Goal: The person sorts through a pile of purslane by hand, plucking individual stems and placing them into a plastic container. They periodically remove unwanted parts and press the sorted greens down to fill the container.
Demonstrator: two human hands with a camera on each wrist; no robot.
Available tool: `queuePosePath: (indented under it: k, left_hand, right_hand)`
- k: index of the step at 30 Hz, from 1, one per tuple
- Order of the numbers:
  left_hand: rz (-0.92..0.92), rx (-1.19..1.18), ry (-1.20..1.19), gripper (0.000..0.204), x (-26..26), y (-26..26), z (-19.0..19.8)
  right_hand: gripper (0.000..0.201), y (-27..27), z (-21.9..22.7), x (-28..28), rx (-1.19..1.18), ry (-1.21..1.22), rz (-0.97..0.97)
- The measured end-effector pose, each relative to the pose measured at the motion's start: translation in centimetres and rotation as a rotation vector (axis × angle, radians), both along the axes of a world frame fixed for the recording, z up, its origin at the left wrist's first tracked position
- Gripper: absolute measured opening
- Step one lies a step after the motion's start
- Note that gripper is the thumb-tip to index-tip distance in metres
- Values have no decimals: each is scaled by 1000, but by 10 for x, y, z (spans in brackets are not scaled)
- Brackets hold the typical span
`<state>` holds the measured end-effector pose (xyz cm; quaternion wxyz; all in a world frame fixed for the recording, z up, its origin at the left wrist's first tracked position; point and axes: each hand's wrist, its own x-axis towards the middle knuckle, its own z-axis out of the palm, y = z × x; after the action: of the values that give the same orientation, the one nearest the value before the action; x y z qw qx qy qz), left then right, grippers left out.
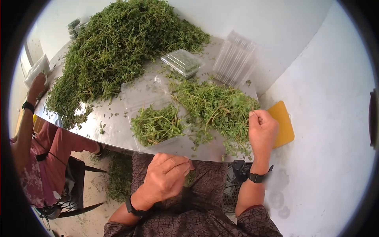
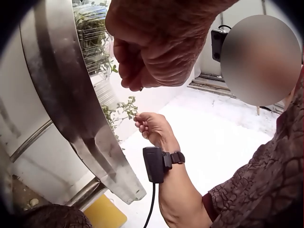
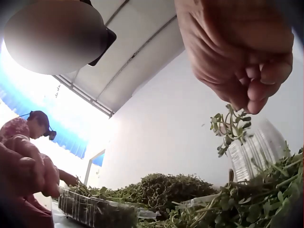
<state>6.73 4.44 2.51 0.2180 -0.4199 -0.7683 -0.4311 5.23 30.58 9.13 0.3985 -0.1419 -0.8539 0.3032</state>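
My right hand [image 1: 262, 128] pinches a leafy green sprig [image 3: 232, 124] between thumb and fingertips, above the right end of a loose pile of greens [image 1: 221, 106]. Curled near the table's front edge is my left hand [image 1: 166, 177], in front of an open clear plastic box [image 1: 138, 146] heaped with greens [image 1: 158, 124]. A tiny greenish bit [image 2: 141, 89] shows at the left fingertips in the left wrist view. The box's lid [image 1: 144, 93] lies folded back behind it. In the right wrist view, the sprig hangs below the right hand [image 3: 242, 52].
A large mound of greens [image 1: 114, 51] covers the back left of the metal table [image 1: 106, 128]. Behind the loose pile stand a closed filled box [image 1: 183, 63] and stacked clear containers [image 1: 235, 59]. A yellow board [image 1: 282, 124] is at right, another person [image 1: 51, 158] at left.
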Motion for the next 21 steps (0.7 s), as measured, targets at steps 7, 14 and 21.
queuePosePath:
  k: [7,14,21]
  left_hand:
    - [3,25,23,29,-4,3,6]
    - [35,162,89,45,-13,10,28]
    - [19,106,51,55,-13,17,38]
  right_hand:
    - [9,-15,11,12,-179,28,177]
    - [3,-36,-1,27,-133,-63,419]
    - [6,-55,0,44,133,-133,586]
